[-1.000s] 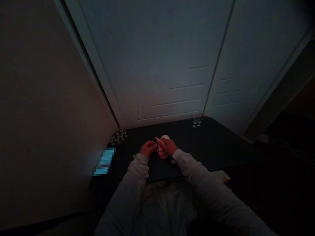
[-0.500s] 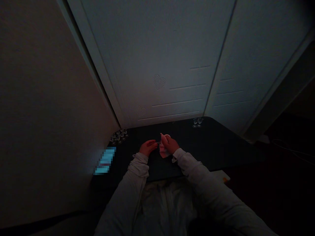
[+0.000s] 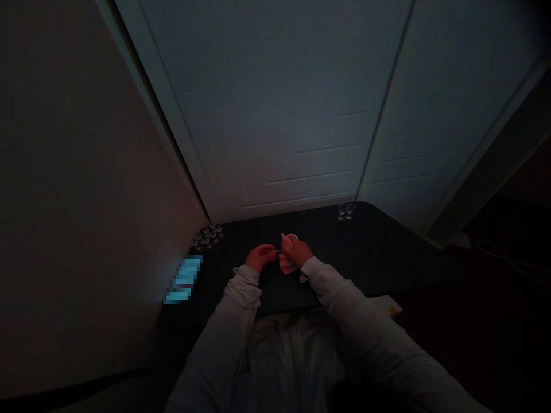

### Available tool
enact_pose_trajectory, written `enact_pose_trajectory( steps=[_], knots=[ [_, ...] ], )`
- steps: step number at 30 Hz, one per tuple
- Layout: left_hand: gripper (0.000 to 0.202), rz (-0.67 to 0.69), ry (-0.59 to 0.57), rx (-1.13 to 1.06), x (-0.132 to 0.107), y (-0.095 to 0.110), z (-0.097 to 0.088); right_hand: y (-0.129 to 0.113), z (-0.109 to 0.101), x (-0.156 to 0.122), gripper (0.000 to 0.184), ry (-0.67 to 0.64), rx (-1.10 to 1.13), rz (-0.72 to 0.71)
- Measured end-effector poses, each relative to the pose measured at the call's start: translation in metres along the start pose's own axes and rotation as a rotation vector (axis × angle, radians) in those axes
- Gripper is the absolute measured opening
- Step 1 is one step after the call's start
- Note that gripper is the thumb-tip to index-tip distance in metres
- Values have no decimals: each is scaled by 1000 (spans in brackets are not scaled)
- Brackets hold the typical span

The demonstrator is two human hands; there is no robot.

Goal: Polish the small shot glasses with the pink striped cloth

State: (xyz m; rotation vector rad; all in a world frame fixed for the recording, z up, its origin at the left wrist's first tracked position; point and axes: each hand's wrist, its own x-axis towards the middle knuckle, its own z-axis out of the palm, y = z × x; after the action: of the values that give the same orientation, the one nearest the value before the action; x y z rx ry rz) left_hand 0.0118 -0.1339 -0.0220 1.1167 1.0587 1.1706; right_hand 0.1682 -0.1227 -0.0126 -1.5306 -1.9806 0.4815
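Observation:
Near the middle of the dark table (image 3: pixel 327 252), my left hand (image 3: pixel 260 257) is closed on one end of a small stemmed glass (image 3: pixel 278 251). Only a thin glint of its stem shows between the two hands. My right hand (image 3: pixel 302 253) grips a pink cloth (image 3: pixel 284 265), pressed about the other end of the glass. A loose corner of the cloth hangs below the fingers, and something pale shows above them. Most of the glass is hidden by fingers and cloth, and the light is dim.
Several small stemmed glasses (image 3: pixel 208 236) cluster at the table's back left corner. Two more glasses (image 3: pixel 345 211) stand at the back right. A lit, blurred-out screen (image 3: pixel 184 280) is at the left edge. White panels (image 3: pixel 275 86) rise behind the table.
Both hands stay at nearly the same spot, the glass still between them. The right hand and cloth shift very slightly; the view tilts a little.

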Motion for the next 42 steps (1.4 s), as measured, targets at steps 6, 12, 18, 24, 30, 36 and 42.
enact_pose_trajectory(
  steps=[6, 12, 18, 24, 30, 36, 42],
  knots=[
    [35, -40, -5, -24, -1, 0, 1, 0, -1, 1, 28, 10, 5, -29],
    [37, -6, 7, 4, -2, 1, 2, 0, -2, -1, 25, 23, 76, -48],
    [38, 9, 8, 4, -2, 1, 1, 0, -2, -2, 34, 23, 103, -59],
    [40, 16, -6, -6, -1, 2, 3, 2, 1, 0, 34, 35, 131, -89],
    [37, -1, 7, -19, 0, 1, 3, 3, 2, -1, 28, 51, 164, -145],
    [35, 1, 22, -16, -1, 2, 4, 4, 3, 0, 24, 49, 192, -141],
    [35, -10, 27, -31, 0, 1, 3, 2, 1, 0, 25, 66, 255, -132]
  ],
)
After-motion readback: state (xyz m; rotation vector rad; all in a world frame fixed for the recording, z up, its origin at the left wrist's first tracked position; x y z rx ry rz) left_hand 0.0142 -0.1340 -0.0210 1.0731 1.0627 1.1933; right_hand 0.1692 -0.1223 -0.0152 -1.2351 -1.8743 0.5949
